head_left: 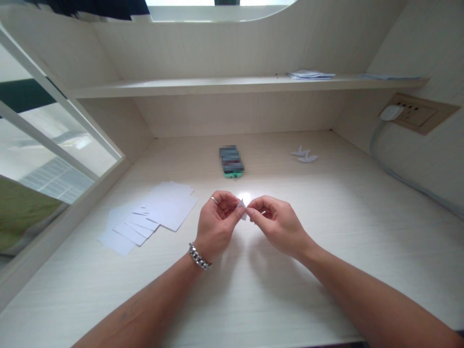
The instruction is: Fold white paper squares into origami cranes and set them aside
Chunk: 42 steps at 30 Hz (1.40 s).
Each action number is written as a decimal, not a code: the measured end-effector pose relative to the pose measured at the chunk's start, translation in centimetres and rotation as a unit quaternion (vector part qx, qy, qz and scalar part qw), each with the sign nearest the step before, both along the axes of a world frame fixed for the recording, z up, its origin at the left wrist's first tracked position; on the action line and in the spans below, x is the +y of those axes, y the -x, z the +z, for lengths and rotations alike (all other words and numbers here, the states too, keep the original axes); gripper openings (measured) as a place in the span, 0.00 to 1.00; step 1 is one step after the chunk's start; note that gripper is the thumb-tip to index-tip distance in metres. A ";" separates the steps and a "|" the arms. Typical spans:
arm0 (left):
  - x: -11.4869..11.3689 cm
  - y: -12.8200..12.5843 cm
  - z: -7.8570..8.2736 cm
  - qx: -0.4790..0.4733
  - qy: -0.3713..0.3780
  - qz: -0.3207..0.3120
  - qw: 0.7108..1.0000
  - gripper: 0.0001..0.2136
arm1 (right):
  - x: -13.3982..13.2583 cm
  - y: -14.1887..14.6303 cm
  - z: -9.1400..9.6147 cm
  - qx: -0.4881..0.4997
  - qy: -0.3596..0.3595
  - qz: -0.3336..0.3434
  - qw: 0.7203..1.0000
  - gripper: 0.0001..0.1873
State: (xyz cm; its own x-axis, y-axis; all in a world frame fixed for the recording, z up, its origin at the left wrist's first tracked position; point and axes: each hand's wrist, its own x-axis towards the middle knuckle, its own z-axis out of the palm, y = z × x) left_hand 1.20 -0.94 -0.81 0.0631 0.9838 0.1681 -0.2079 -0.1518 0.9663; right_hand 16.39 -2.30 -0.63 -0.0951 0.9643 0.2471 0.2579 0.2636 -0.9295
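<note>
A small piece of folded white paper [243, 211] is held up between my two hands, above the middle of the desk. My left hand [219, 220] pinches it from the left between thumb and fingers; a ring and a chain bracelet are on this hand and wrist. From the right, my right hand [277, 222] pinches the paper's edge with thumb and forefinger. The fingertips hide part of the folds. Two small folded paper figures, like cranes [306, 157], lie farther back on the right.
Loose white paper sheets [174, 208] lie spread to the left. A blurred dark device with a green end [232, 162] sits at the back centre. A shelf [217, 87] holding papers [311, 74] crosses above. On the right, a cable [398, 179] runs from a wall socket [422, 113].
</note>
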 end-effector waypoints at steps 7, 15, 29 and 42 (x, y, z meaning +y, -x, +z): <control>0.1 0.1 -0.2 0.002 0.011 0.013 1.000 0.14 | 0.7 -0.4 -0.3 0.031 0.046 0.043 0.998 0.10; 0.4 0.3 -0.6 0.022 0.038 -0.016 0.999 0.15 | 0.7 -0.4 -0.7 0.016 0.038 0.015 0.999 0.09; 0.3 0.2 -0.3 0.014 0.067 -0.050 0.996 0.17 | 0.4 -0.3 -0.2 -0.016 0.017 0.009 1.000 0.09; 0.3 0.2 -0.1 -0.004 0.074 -0.019 0.997 0.18 | 0.5 -0.7 -0.1 -0.029 0.028 0.023 0.999 0.12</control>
State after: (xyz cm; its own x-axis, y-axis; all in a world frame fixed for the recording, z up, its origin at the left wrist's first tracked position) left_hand 0.96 -0.67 -0.92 0.0993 0.9948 0.0219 -0.2179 0.0003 0.9760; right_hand 17.06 -1.80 -0.72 -0.1516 0.9707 0.1867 0.3004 0.2252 -0.9269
